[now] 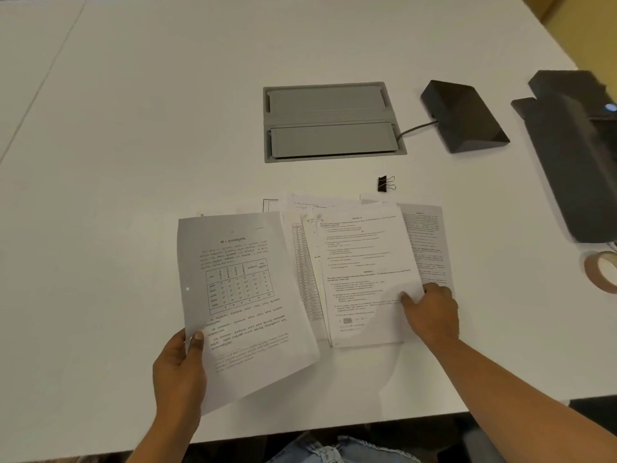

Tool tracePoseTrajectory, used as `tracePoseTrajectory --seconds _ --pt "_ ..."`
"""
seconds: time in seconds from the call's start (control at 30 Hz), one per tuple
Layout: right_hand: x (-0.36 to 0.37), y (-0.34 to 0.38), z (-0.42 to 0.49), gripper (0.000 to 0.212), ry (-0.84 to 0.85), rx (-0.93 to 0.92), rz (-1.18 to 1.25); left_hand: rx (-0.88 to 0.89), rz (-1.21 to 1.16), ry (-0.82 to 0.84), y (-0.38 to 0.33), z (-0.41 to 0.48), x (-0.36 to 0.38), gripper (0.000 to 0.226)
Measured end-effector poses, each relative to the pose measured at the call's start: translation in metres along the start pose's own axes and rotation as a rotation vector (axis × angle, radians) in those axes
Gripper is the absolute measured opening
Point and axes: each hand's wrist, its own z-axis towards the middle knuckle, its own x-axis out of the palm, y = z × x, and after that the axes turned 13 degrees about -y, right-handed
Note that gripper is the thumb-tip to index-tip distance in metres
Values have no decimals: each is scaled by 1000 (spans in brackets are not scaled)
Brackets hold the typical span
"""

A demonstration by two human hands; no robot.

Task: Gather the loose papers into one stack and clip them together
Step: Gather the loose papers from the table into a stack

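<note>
White printed papers (364, 275) (text illegible), left hand (180, 369) gripping table sheet (240, 295)

The print on the loose papers (364, 272) is too small and blurred to read.

So the left grip (180, 365) pinches one sheet (240, 295) by its lower left corner, lifted off the desk (133, 128). Right of it the other papers (360, 269) lie fanned and overlapping, the right grip (430, 312) resting on their near right edge. Binder clip (386, 183) sits just behind them, tape roll (602, 272) off right.
</note>
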Motion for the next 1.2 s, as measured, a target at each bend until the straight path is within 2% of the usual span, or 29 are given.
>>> tracePoseTrajectory --seconds 0.1,0.2,0.3,0.43,0.57,0.77,1.03,1.2 --pt "3 6 -5 89 5 -21 -84 -10 2 -12 1 2 -4 17" --pt "7 8 -2 95 22 14 -66 -9 4 -16 0 2 -7 16" --pt "4 8 1 88 -7 44 2 2 8 -22 -1 4 -9 17" --pt "-1 6 -2 73 -55 -11 22 -1 -7 -21 -1 4 -9 19" --pt "-3 9 -3 69 -30 60 103 -6 -9 -4 1 4 -6 17" --pt "-5 10 -5 47 20 95 123 -9 3 5 4 2 0 20" --pt "-4 17 -7 67 16 152 72 -11 21 11 6 -1 4 22" --pt "-7 19 -6 51 3 123 92 -22 20 9 4 -3 7 20"
